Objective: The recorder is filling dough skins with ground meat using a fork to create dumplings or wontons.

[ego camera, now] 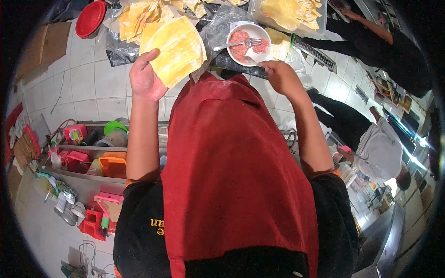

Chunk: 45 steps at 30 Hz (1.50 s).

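Observation:
My left hand (147,80) holds up a floury, square yellow dough wrapper (177,50), thumb on its near left edge; whether several sheets are stacked there I cannot tell. In my right hand (282,77) is the thin handle of a metal utensil (253,62), its tip down in a white bowl (258,30). Pink minced meat (239,36) lies in the bowl, mostly to the left, with a smaller clump at the right. A metal fork (243,43) rests across the bowl, its handle sticking out over the left rim.
Behind my left hand more yellow wrappers (139,17) are piled on plastic. A clear plastic container (324,22) of wrappers stands beyond the bowl. A red round lid or basin (91,19) is at far left. Two people (379,146) stand at right. Shelves with bins (113,163) are at left.

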### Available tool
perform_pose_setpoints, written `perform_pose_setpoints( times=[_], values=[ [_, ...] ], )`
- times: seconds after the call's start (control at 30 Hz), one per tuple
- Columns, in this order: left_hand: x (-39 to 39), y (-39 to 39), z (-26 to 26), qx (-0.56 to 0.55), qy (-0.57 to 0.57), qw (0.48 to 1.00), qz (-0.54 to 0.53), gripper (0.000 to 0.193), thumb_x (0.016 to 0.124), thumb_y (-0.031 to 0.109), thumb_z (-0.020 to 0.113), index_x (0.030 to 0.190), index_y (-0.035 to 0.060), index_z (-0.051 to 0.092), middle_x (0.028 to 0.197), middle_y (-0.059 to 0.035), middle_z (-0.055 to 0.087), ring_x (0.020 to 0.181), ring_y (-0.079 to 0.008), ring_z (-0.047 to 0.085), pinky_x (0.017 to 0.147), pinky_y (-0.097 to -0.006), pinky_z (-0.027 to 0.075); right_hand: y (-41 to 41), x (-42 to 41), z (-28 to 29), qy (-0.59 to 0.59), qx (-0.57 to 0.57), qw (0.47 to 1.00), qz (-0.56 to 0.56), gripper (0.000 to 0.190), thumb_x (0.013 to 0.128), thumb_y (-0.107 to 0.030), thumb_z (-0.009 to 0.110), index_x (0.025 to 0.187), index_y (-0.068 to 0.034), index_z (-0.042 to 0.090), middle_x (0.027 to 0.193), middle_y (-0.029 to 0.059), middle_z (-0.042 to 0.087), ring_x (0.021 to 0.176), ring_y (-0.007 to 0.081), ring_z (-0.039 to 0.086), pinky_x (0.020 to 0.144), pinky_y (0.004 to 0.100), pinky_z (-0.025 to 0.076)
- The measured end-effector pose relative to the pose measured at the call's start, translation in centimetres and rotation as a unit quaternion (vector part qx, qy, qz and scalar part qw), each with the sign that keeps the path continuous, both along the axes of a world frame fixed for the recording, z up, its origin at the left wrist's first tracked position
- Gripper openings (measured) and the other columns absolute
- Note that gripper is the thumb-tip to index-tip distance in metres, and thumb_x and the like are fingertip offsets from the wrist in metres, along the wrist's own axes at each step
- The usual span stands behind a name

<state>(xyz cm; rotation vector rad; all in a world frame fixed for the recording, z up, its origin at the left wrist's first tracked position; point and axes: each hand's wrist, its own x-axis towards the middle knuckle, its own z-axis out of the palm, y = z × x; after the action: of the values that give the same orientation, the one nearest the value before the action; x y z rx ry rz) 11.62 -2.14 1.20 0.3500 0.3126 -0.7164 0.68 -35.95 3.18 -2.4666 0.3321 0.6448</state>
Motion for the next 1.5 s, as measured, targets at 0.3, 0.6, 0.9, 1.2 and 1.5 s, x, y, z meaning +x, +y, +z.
perform_pose_setpoints(
  times=[0.3,0.6,0.9,1.2,1.5],
  values=[
    [-0.7,-0.5,-0.2,0.014,0.008,1.000,-0.008,0.057,0.091,0.017,0.046,0.141,-0.0043,0.032,0.139,-0.0225,0.046,0.127,-0.0379,0.048,0.107,-0.0506,0.038,-0.9,-0.5,-0.7,0.008,0.039,0.999,-0.022,0.028,0.092,-0.011,0.048,0.111,-0.010,0.069,0.092,0.0194,0.068,0.084,0.0320,0.065,0.079,0.0368,0.049],
    [-1.7,-2.2,-0.7,0.024,0.045,0.998,-0.046,0.054,0.091,0.018,0.047,0.139,-0.0040,0.037,0.136,-0.0214,0.050,0.123,-0.0371,0.052,0.105,-0.0498,0.040,-5.1,-2.4,-1.4,0.165,0.271,0.896,-0.310,0.031,0.091,-0.008,0.053,0.119,-0.010,0.066,0.067,-0.0071,0.048,0.049,0.0028,0.033,0.041,0.0190,0.024],
    [-1.9,-4.3,-0.9,0.009,0.067,0.993,-0.092,0.053,0.089,0.018,0.051,0.136,-0.0039,0.040,0.131,-0.0212,0.054,0.116,-0.0371,0.057,0.101,-0.0490,0.045,-5.5,-3.6,-0.4,0.148,0.442,0.793,-0.392,0.036,0.095,-0.009,0.048,0.130,-0.005,0.055,0.069,-0.0051,0.045,0.047,0.0013,0.033,0.039,0.0159,0.025],
    [-2.0,-5.2,-2.1,0.029,0.076,0.991,-0.105,0.052,0.089,0.019,0.051,0.134,-0.0037,0.041,0.128,-0.0217,0.055,0.114,-0.0371,0.058,0.100,-0.0488,0.045,-5.0,-3.9,2.1,0.136,0.435,0.803,-0.384,0.037,0.093,-0.004,0.046,0.129,-0.005,0.055,0.069,-0.0051,0.043,0.049,0.0016,0.032,0.040,0.0161,0.023],
    [-1.5,-5.8,-1.7,0.022,0.075,0.991,-0.111,0.054,0.089,0.021,0.051,0.135,-0.0050,0.040,0.130,-0.0223,0.054,0.116,-0.0374,0.057,0.102,-0.0492,0.044,-4.4,-3.8,3.7,0.135,0.505,0.748,-0.410,0.034,0.091,-0.003,0.051,0.125,-0.004,0.059,0.070,-0.0055,0.046,0.049,0.0017,0.031,0.042,0.0176,0.022]
  ],
)
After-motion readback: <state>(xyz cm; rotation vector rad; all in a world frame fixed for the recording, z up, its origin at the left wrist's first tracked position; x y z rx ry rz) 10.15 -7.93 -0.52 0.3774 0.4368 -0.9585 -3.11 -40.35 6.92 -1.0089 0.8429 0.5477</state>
